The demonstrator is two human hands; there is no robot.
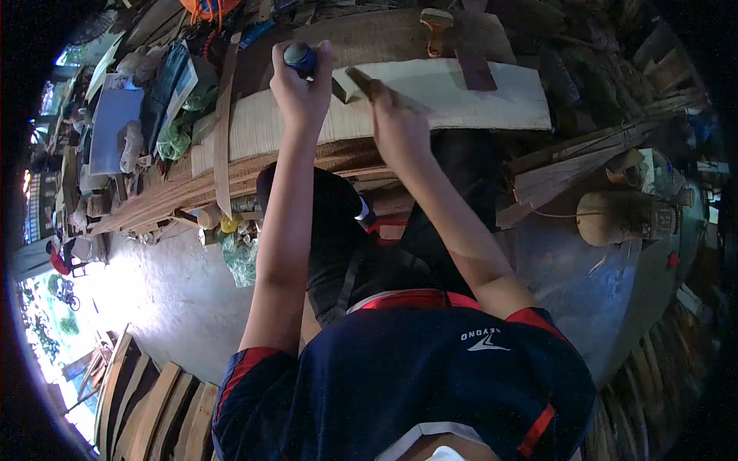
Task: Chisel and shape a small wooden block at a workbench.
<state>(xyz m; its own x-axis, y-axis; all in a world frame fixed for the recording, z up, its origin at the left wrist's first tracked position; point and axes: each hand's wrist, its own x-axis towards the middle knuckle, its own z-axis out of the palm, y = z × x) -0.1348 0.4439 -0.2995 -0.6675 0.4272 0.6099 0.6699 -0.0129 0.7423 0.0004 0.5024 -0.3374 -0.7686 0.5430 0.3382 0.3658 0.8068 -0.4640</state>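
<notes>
My left hand (302, 88) is closed around a blue cylinder (300, 58) with a dull grey round end, held above a pale wooden board (484, 107). A short dark flat piece (339, 91) shows beside that hand; I cannot tell if it belongs to the cylinder. To its right, my right hand (400, 127) grips a thin, flat, brownish strip (360, 79), whose exact kind is not clear. The strip's far end points toward my left hand over the board, and some of it is blurred. Both forearms reach forward over my lap.
A paintbrush (436, 32) and a dark reddish-brown block (476, 70) lie toward the far right of the bench. A narrow wooden slat (224, 138) crosses the board's left end. Plastic bags and clutter fill the left; a tan rounded container (615, 218) stands right. Planks (154, 407) lean behind left.
</notes>
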